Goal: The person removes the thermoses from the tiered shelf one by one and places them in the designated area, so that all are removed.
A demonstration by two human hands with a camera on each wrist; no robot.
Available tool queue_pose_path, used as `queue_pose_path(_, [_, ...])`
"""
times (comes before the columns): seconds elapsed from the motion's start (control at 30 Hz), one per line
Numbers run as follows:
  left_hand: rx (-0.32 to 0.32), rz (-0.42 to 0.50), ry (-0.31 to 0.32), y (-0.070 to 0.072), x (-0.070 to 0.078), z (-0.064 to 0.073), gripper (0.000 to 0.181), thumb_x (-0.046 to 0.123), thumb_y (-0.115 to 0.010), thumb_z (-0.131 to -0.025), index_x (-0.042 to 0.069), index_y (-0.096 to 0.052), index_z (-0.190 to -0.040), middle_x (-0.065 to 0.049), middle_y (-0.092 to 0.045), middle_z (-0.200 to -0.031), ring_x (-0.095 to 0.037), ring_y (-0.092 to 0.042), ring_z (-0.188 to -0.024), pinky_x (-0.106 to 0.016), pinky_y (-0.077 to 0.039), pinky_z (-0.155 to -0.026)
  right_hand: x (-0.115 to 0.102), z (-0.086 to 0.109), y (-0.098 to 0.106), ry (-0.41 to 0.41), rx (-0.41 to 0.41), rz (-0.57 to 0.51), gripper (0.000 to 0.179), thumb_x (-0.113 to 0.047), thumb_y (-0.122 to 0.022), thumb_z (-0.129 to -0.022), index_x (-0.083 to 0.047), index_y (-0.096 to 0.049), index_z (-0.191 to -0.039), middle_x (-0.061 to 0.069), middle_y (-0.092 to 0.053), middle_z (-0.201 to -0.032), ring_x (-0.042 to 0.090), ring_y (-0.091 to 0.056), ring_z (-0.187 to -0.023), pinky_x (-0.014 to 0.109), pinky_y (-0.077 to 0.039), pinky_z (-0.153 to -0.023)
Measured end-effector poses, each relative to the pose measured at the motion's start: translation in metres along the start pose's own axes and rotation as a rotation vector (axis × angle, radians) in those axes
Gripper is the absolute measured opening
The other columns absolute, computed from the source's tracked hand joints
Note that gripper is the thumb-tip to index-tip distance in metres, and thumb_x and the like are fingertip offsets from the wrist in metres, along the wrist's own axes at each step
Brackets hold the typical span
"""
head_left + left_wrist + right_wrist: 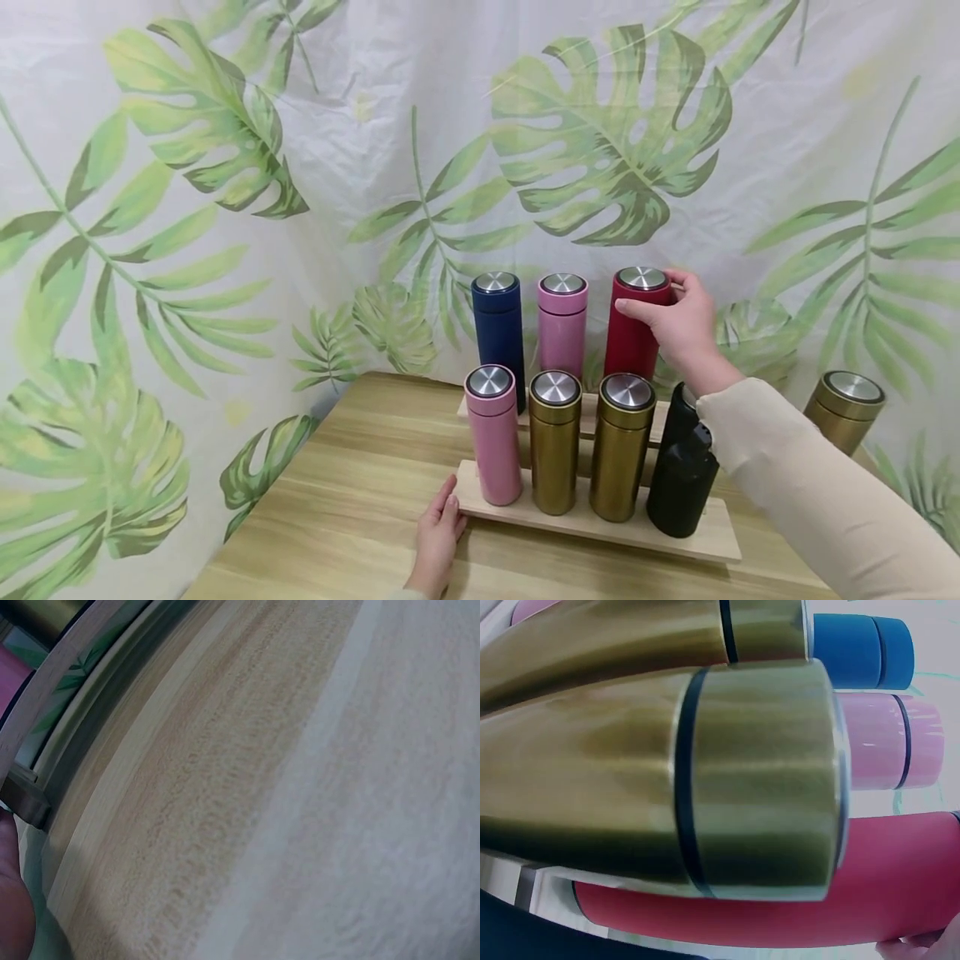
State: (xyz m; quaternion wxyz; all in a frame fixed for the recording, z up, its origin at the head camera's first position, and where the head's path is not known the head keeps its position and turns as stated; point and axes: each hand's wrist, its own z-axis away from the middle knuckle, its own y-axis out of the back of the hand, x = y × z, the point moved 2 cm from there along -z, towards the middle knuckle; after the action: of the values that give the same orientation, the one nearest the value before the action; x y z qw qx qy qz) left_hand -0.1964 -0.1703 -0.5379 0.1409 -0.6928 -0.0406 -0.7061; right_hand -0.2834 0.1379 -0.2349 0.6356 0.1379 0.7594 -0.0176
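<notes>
My right hand (686,321) grips a red thermos bottle (630,342) near its steel-topped lid, with the thumb on the near side. That bottle stands upright at the right of the back row; the right wrist view shows its red body (780,915) behind a gold thermos (765,780). Low at the front, my left hand (437,529) holds the left end of a two-level wooden stand (570,521). In the left wrist view only part of this hand (13,900) shows, beside the stand's edge.
A blue thermos (498,333) and a pink one (562,333) share the back row. Along the front plank stand a pink thermos (495,458), two gold ones (555,458) and a black bottle (682,487). Another gold thermos (843,417) is at far right. Leaf-printed cloth (420,50) hangs behind.
</notes>
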Motion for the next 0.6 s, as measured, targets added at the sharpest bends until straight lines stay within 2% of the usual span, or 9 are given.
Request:
queue_pose_path(0.27, [-0.005, 0.022, -0.012, 0.002, 0.001, 0.001, 0.043, 0.011, -0.031, -0.102, -0.003, -0.028, -0.142, -0.027, -0.020, -0.147, -0.041, -0.026, -0.131, -0.050, -0.033, -0.103, -0.003, 0.000, 0.005, 0.015, 0.035, -0.024, 0.078, -0.024, -0.075, -0.077, -0.013, -0.031, -0.141, 0.010, -0.045, -0.138, 0.020, -0.047, -0.117, 0.036, -0.049, -0.093])
queue_pose_path(0.47, [-0.014, 0.016, -0.015, 0.006, 0.001, 0.002, 0.043, 0.013, -0.032, -0.102, -0.002, -0.028, -0.142, -0.027, -0.019, -0.148, -0.042, -0.025, -0.131, -0.050, -0.033, -0.103, 0.001, 0.002, 0.012, 0.016, 0.127, -0.064, 0.071, -0.023, -0.076, -0.075, -0.017, -0.038, -0.135, 0.000, -0.049, -0.123, 0.011, -0.047, -0.107, 0.022, -0.049, -0.080])
queue_pose_path(0.6, [-0.031, 0.020, -0.013, 0.006, -0.001, 0.002, 0.043, 0.013, -0.032, -0.102, -0.001, -0.028, -0.142, -0.027, -0.019, -0.148, -0.040, -0.026, -0.131, -0.048, -0.034, -0.103, 0.001, 0.002, 0.017, 0.032, 0.164, -0.105, 0.066, -0.021, -0.077, -0.074, -0.018, -0.042, -0.130, -0.006, -0.049, -0.114, 0.009, -0.046, -0.103, 0.019, -0.046, -0.075])
